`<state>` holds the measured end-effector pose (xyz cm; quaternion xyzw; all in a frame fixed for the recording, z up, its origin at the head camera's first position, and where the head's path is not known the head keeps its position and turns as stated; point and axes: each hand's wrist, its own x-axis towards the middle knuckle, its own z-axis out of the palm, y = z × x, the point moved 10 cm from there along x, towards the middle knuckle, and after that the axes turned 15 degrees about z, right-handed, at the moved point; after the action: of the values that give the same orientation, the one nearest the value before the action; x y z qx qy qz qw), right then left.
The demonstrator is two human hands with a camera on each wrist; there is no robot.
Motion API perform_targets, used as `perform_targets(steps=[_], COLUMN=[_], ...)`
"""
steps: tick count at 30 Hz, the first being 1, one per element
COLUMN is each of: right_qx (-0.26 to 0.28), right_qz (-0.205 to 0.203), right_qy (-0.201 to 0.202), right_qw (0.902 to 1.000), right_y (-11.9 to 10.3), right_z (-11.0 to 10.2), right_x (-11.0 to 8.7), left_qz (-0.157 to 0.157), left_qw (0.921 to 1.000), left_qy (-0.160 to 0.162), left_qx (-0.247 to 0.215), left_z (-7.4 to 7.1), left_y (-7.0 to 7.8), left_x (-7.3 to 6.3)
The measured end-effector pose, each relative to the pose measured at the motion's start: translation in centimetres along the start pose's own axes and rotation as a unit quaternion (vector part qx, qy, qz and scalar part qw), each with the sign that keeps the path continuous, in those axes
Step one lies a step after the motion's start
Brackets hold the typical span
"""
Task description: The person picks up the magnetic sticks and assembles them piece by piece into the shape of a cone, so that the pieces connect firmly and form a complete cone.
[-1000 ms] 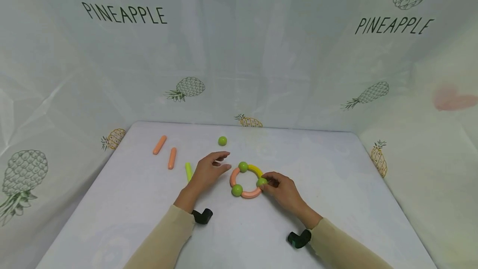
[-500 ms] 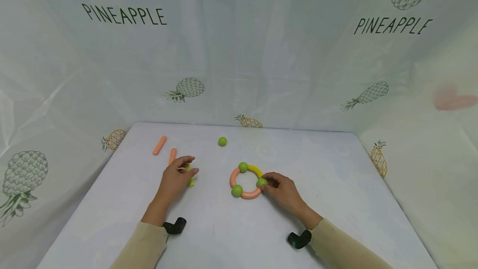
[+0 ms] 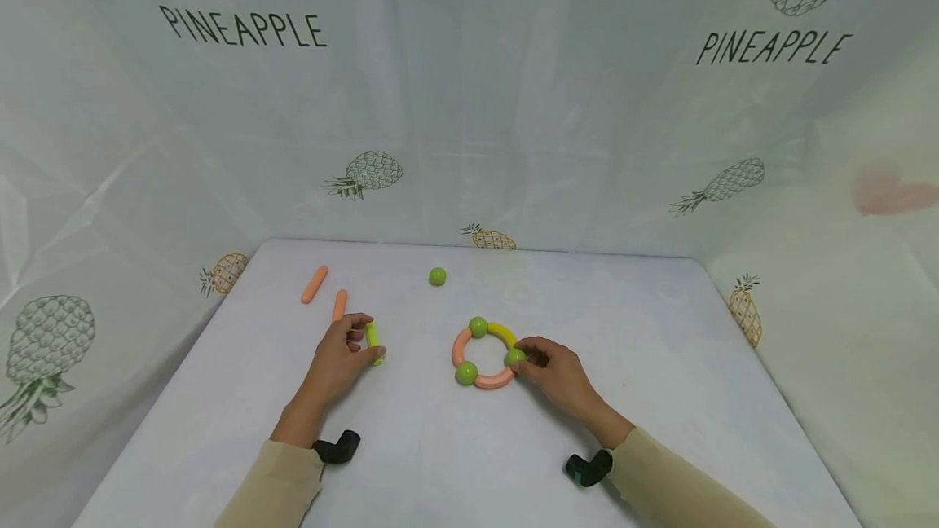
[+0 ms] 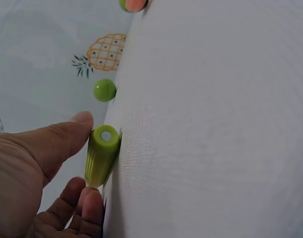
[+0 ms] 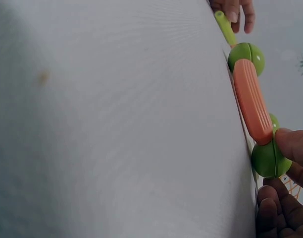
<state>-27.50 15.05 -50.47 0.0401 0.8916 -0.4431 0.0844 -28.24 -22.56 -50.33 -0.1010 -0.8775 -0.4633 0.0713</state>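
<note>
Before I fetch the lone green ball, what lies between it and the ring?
The head view shows only bare tabletop between the green ball and the ring.

Nearer orange stick (image 3: 340, 303): lower end hidden, apparently behind left grip (image 3: 337, 361).

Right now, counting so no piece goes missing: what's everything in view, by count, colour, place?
Table: one, white, centre
Backdrop: one, whitish, pineapple-printed, behind and beside table
Blurred mark: one, red, right
Balls: four, green, three in the ring, one beyond it
Curved pieces: three, two orange, one yellow, in the ring
Far sticks: two, orange, far left
Near stick: one, lime, left of the ring
Wrist devices: two, black, low in view
Sleeves: two, beige, near edge
Left hand: one, at the near stick, grip unclear
Right hand: one, grip on the ring's right ball
</note>
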Motion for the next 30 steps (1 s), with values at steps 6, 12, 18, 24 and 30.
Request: perform_targets(steps=[6, 12, 18, 24, 30], right_qx=[0.004, 0.003, 0.005, 0.003, 0.009], right_qz=[0.001, -0.001, -0.007, -0.005, -0.004], right_qy=[-0.003, -0.002, -0.003, 0.0, -0.002], right_qw=[1.0, 1.0, 1.0, 1.0, 0.9999], right_y=[0.15, 0.27, 0.19, 0.14, -0.2], right_z=[0.1, 0.16, 0.14, 0.05, -0.09], right_x=[0.03, 0.15, 0.21, 0.12, -0.24], left_qz=[0.008, 0.024, 0.03, 0.022, 0.014], left_qw=[0.9998, 0.9993, 0.9991, 0.9983, 0.9964], left_qy=[-0.011, -0.024, -0.025, -0.031, -0.032], left_qx=[0.013, 0.015, 0.014, 0.044, 0.077], left_z=[0.05, 0.25, 0.44, 0.7, 0.83], left_y=[-0.17, 0.04, 0.43, 0.58, 0.29], left_x=[0.17, 0.37, 0.47, 0.6, 0.69])
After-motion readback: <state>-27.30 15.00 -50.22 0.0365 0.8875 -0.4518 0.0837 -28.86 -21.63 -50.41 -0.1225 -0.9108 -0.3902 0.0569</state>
